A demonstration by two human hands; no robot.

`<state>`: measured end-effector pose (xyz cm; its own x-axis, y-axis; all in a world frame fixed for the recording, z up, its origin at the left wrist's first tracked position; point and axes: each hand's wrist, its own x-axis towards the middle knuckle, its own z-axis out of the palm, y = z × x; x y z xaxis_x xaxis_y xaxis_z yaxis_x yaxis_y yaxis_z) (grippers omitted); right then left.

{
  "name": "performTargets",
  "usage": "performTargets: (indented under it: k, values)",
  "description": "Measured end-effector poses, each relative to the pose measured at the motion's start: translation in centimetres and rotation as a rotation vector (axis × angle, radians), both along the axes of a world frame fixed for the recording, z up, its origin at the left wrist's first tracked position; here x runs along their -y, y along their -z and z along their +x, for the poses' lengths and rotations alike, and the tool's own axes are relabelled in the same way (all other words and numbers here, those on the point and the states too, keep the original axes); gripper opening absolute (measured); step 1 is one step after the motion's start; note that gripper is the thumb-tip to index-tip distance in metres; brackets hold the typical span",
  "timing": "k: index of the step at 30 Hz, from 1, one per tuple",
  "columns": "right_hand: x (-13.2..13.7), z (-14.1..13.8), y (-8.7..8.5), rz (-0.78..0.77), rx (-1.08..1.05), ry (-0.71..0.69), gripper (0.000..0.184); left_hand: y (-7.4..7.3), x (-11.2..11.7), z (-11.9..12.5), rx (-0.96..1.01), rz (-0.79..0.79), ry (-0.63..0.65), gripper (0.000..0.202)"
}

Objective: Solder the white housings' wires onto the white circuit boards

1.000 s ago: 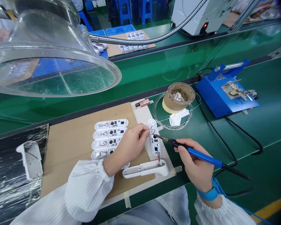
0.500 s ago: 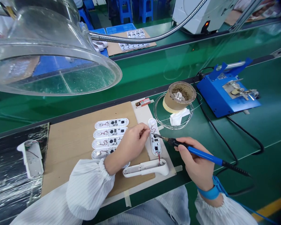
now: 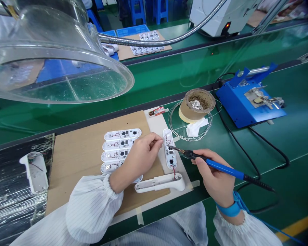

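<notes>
My right hand [image 3: 215, 177] grips a blue-handled soldering iron [image 3: 220, 168], its tip resting on a narrow white circuit board [image 3: 169, 154]. My left hand [image 3: 141, 155] pinches a thin solder wire [image 3: 164, 137] just left of the board's upper end, close to the iron tip. Red wires run from the board's lower end into a white plastic housing [image 3: 160, 183] lying below it. Several similar white boards [image 3: 119, 145] lie in a stack on the brown mat [image 3: 79, 153], partly hidden under my left hand.
A tan pot of metal wool [image 3: 197, 103] stands within a coil of solder wire, white tissue beside it. A blue soldering station [image 3: 247, 99] is at the right, its black cable trailing forward. A clear fume hood [image 3: 53, 61] hangs upper left. Another white housing [image 3: 36, 171] lies on black film.
My left hand has drawn back slightly to the left and raised the solder wire a little. The soldering iron stays on the board, almost unmoved.
</notes>
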<state>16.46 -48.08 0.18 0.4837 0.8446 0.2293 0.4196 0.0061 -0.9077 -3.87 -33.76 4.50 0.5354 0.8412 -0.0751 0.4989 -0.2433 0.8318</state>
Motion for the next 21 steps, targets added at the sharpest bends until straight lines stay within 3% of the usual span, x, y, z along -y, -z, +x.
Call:
performTargets:
  k: [9, 21]
  values:
    - [0.3, 0.1, 0.1, 0.012, -0.032, 0.053, 0.009, 0.6, 0.2, 0.2, 0.010, -0.006, 0.012, 0.020]
    - [-0.2, -0.1, -0.4, 0.003, -0.018, 0.024, 0.007, 1.1, 0.3, 0.8, -0.032, -0.030, 0.039, 0.020]
